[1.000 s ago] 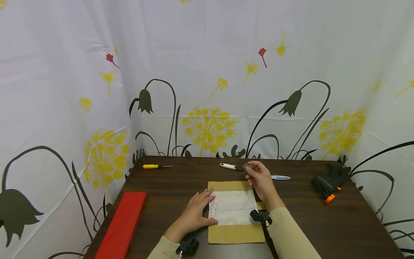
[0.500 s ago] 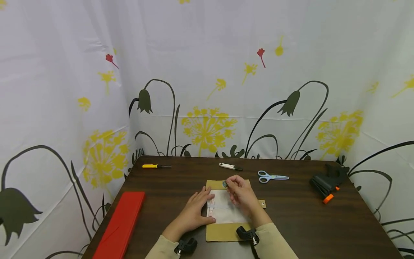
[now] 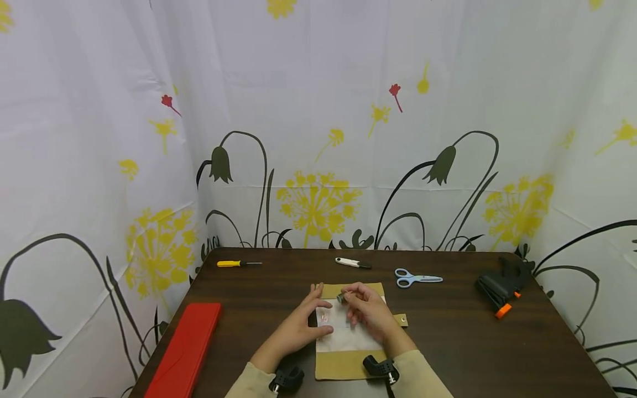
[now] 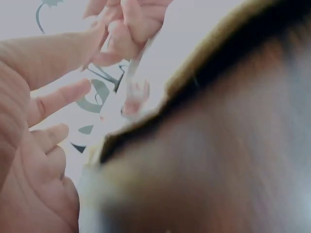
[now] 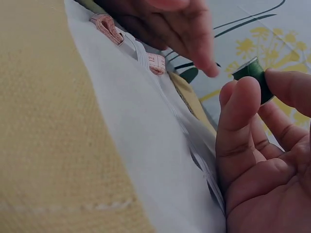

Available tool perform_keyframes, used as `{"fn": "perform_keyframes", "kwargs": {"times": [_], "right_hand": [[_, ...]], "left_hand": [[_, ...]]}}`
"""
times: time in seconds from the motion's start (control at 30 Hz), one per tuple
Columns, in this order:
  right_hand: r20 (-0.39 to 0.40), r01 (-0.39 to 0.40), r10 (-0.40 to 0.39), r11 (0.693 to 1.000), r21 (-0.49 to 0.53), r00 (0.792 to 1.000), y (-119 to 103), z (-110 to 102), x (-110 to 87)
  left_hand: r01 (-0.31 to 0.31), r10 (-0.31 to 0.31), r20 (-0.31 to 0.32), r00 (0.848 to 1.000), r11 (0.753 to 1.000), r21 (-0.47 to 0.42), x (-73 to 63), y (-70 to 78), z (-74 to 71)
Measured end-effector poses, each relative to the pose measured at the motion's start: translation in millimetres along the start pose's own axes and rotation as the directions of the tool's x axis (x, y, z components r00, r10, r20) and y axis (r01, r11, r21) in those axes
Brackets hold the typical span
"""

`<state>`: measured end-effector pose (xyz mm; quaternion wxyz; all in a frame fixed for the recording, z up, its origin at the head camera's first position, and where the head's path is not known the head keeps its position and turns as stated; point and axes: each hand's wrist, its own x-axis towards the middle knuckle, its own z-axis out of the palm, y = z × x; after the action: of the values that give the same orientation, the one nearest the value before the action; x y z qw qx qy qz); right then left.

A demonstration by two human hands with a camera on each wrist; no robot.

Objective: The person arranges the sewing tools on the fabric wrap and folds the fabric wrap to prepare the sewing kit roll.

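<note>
green spool [image 5: 263, 80]: above tan pouch [image 3: 343, 365], far side; axis tilted
right hand [image 3: 372, 314]: thumb and finger clamped on spool, so the nearer hand
left hand [image 3: 297, 327]: holding nothing, fingers apart, by pouch's left edge
tape measure [image 5: 109, 30]: left of spool, nearer the person

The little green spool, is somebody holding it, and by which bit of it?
Yes, the right hand pinches the green spool by its sides, between thumb and finger. The left hand seems to hold nothing.
</note>
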<state>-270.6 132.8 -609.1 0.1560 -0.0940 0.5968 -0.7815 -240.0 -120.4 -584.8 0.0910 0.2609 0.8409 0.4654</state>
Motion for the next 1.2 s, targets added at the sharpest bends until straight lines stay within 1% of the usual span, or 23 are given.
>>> {"fn": "perform_keyframes", "kwargs": {"times": [0.07,0.13,0.23,0.37,0.47,0.53,0.6,0.67,0.77,0.83,1.0,1.2], "right_hand": [[0.002,0.005,-0.005,1.000,-0.004,1.000,0.6,-0.3,0.2],[0.000,0.013,-0.013,1.000,-0.006,1.000,0.0,-0.6,0.6],[-0.004,0.014,-0.014,1.000,-0.001,1.000,-2.0,-0.6,0.6],[0.002,-0.004,0.004,1.000,-0.001,1.000,-4.2,0.2,-0.9],[0.012,-0.007,0.008,1.000,-0.027,1.000,-5.4,0.5,-2.4],[0.029,0.000,0.002,0.998,-0.069,1.000,-6.7,0.8,-3.4],[0.072,0.003,0.005,0.993,-0.115,0.997,-8.3,-0.1,-4.5],[0.104,-0.020,0.038,0.985,-0.169,0.994,-10.9,-1.4,-6.5],[0.144,-0.054,0.086,0.976,-0.213,0.986,-13.8,-4.7,-9.6],[0.138,-0.071,0.106,0.969,-0.238,0.985,-14.6,-6.7,-11.4],[0.142,-0.052,0.094,0.960,-0.274,0.985,-12.7,-10.4,-10.6],[0.130,-0.056,0.099,0.952,-0.299,0.987,-10.9,-11.4,-7.2]], "left_hand": [[-0.001,0.001,0.001,1.000,1.000,-0.013,6.6,2.6,3.2],[0.000,0.000,0.008,1.000,1.000,0.004,12.3,4.6,6.3],[0.006,-0.008,0.014,1.000,0.996,0.085,17.7,2.7,12.4],[-0.007,0.009,-0.008,1.000,0.978,0.207,18.6,-2.1,20.8],[-0.021,0.030,-0.033,0.999,0.970,0.243,17.4,-2.5,23.9],[-0.022,0.033,-0.041,0.999,0.969,0.246,16.2,-1.7,24.3],[-0.026,0.039,-0.047,0.998,0.969,0.245,15.1,-1.5,24.4],[-0.034,0.047,-0.051,0.998,0.972,0.233,14.5,-1.9,23.9],[-0.043,0.057,-0.061,0.996,0.975,0.219,14.5,-3.5,23.3],[-0.036,0.051,-0.066,0.996,0.977,0.211,14.5,-4.5,22.8],[-0.001,0.015,-0.072,0.997,0.981,0.192,14.0,-4.5,22.2],[-0.008,0.021,-0.073,0.997,0.983,0.184,14.3,-1.8,21.4]]}}
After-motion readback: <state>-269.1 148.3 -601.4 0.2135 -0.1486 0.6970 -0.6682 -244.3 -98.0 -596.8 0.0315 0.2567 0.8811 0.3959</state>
